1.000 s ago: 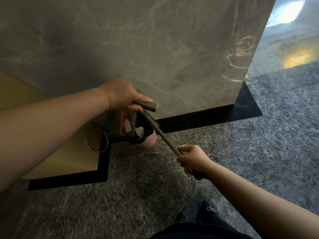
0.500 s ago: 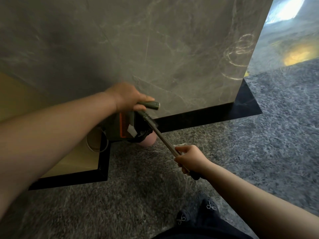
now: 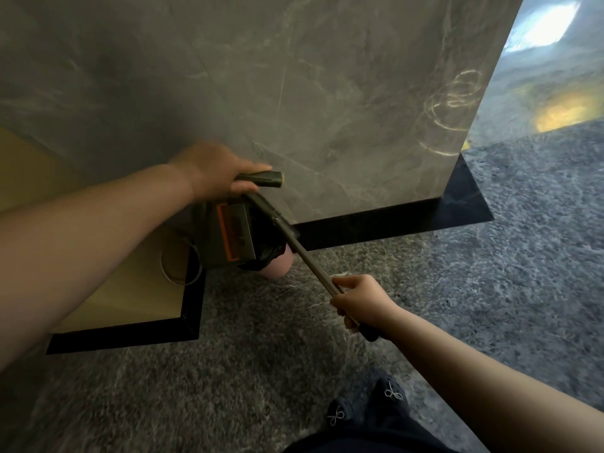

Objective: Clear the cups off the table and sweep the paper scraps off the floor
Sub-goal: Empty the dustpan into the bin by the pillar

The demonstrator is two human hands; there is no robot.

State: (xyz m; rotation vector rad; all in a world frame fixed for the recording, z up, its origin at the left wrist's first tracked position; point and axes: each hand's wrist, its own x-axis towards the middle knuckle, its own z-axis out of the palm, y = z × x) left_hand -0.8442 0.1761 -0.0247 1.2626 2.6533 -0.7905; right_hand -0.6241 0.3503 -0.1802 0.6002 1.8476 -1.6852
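Scraps seen in the dustpan [image 3: 233, 235] a second ago are now gone from view — it is tipping over the bin [image 3: 273, 261]. Left hand [image 3: 212, 173] is gripping its handle; right hand [image 3: 361, 302] is clutching the broom [image 3: 294, 243] — sweeping is nearly finishing.

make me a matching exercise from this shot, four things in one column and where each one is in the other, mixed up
Things:
1. left hand
2. right hand
3. dustpan
4. shoes

Places:
a. on the floor at the bottom of the view
b. on the short dark handle by the stone wall
c. below the left hand, orange comb showing
d. low on the long metal broom handle

Pairs: 1-b, 2-d, 3-c, 4-a
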